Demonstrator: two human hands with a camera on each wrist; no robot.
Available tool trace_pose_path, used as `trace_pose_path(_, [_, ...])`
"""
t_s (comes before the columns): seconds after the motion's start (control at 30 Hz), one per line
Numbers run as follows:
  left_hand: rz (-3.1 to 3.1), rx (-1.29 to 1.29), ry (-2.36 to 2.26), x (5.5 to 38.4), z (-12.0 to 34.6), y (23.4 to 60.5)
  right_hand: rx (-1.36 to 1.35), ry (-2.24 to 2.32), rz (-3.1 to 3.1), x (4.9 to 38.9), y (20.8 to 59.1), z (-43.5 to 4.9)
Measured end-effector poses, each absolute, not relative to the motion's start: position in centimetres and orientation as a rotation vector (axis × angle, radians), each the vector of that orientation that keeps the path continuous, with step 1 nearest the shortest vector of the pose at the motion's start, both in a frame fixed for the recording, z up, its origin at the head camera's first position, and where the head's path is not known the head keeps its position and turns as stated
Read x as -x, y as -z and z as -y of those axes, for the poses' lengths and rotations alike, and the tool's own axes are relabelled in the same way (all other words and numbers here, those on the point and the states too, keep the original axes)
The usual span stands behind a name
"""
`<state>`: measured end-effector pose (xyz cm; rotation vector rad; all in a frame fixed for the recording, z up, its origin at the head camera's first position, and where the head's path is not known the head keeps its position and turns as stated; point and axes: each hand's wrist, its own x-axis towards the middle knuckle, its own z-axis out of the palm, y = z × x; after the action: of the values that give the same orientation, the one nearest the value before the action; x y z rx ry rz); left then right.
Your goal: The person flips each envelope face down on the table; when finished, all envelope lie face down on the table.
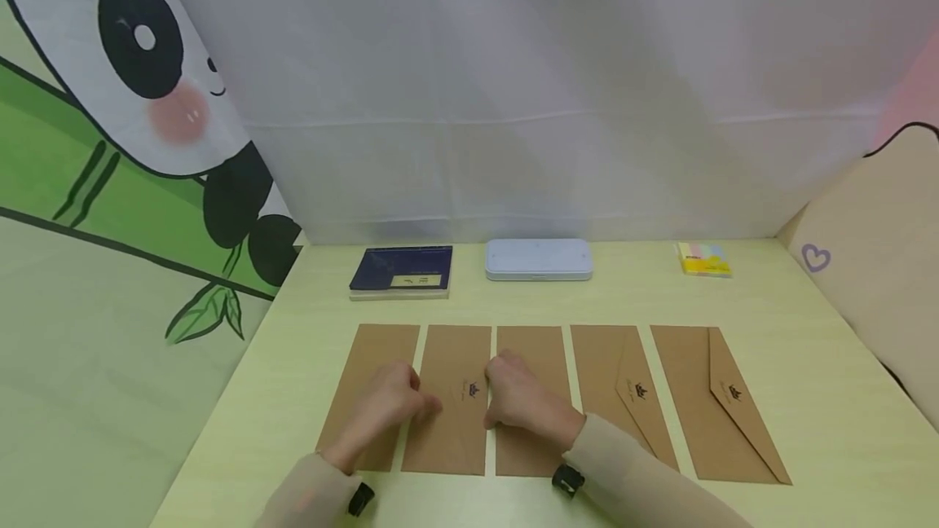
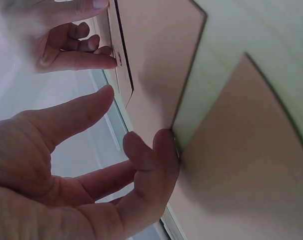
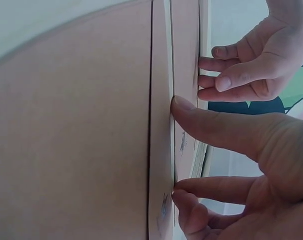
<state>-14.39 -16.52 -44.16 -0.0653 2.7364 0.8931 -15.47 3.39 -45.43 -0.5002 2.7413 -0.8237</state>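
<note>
Several brown paper envelopes lie side by side in a row across the table. My left hand [image 1: 392,399] is over the gap between the leftmost envelope [image 1: 387,342] and the second envelope [image 1: 449,455]. In the left wrist view its fingertips rest at an envelope's edge, with the thumb raised and apart. The thumb and fingertips of my right hand [image 1: 524,398] touch the right edge of that second envelope, spaced along it. A small dark crown is printed near this edge. Beneath my right hand lies the third envelope [image 1: 531,349], partly hidden by it.
On the right lie a fourth envelope [image 1: 597,357] and a fifth envelope [image 1: 682,389], their pointed flaps facing up. Along the back stand a dark blue book [image 1: 402,267], a pale blue pencil case [image 1: 539,257] and a yellow pack of sticky notes [image 1: 704,259]. White cloth [image 1: 513,104] hangs behind.
</note>
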Motion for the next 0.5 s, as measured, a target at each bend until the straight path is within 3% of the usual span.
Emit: trace_pose_path(0.5, [-2.752,0.124,-0.911,15.28,16.41,44.60,0.489,0.842,-2.738,15.56,45.39,-3.22])
